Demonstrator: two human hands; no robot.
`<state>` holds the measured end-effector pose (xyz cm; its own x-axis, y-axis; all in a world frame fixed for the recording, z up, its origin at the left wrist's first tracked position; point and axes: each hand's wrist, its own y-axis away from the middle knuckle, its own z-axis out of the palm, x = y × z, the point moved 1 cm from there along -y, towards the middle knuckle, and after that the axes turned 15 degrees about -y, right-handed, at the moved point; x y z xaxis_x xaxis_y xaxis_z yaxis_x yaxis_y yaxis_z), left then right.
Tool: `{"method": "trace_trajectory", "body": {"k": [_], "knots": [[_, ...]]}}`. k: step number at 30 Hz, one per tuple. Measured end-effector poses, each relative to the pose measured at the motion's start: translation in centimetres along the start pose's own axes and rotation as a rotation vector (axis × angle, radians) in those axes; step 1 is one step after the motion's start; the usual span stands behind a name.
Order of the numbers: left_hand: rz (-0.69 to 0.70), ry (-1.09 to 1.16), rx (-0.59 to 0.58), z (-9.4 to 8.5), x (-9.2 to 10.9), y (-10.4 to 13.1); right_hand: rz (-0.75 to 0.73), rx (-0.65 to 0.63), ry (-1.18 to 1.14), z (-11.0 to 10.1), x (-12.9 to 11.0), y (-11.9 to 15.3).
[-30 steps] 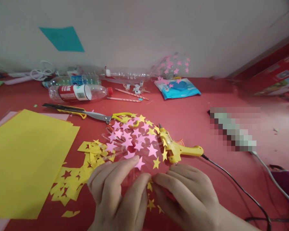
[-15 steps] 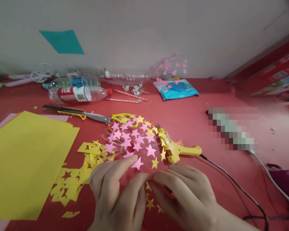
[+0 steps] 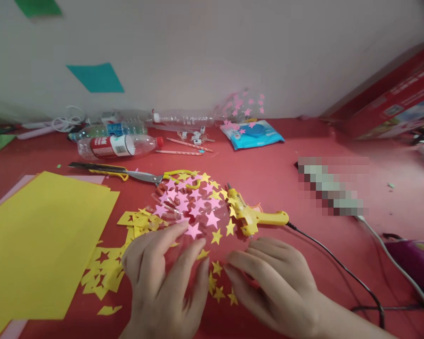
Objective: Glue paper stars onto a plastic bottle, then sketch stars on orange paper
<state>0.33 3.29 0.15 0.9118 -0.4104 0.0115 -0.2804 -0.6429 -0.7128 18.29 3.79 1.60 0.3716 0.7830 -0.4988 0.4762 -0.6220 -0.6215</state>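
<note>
My left hand (image 3: 166,278) is at the lower middle, its fingers spread around the near edge of a clear plastic piece covered with pink stars (image 3: 193,230) and yellow stars. Whether the fingertips grip that piece is hard to see. To its right my right hand (image 3: 272,282) is curled, thumb and forefinger close together; anything between them is too small to make out. Several loose yellow stars (image 3: 219,294) lie on the red table between the hands. A yellow glue gun (image 3: 250,219) rests just beyond my right hand, beside the starred plastic.
Yellow sheets (image 3: 45,245) and star-cut scraps (image 3: 104,270) lie left. Scissors (image 3: 144,176) and a cutter (image 3: 99,168) are behind them. Bottles (image 3: 118,146) and a blue wipes pack (image 3: 252,135) line the back. A power strip (image 3: 332,188) and cables are at right.
My left fingers have opened and moved away from my right fingertips, which they were beside before. A yellow star now shows near the left fingertips. The whole view has shifted slightly.
</note>
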Motion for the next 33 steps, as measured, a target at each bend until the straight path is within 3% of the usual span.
{"method": "trace_trajectory", "body": {"k": [8,20,33], "knots": [[-0.040,0.026,0.064,-0.6,0.2,-0.4,-0.085,0.008,0.024,-0.1,0.0,0.7],[-0.205,0.045,0.076,0.6,-0.3,-0.7,-0.144,0.015,0.069,0.4,0.1,1.2],[-0.251,0.230,0.112,-0.3,-0.9,-0.6,-0.007,0.230,-0.077,-0.2,1.4,1.2]]}}
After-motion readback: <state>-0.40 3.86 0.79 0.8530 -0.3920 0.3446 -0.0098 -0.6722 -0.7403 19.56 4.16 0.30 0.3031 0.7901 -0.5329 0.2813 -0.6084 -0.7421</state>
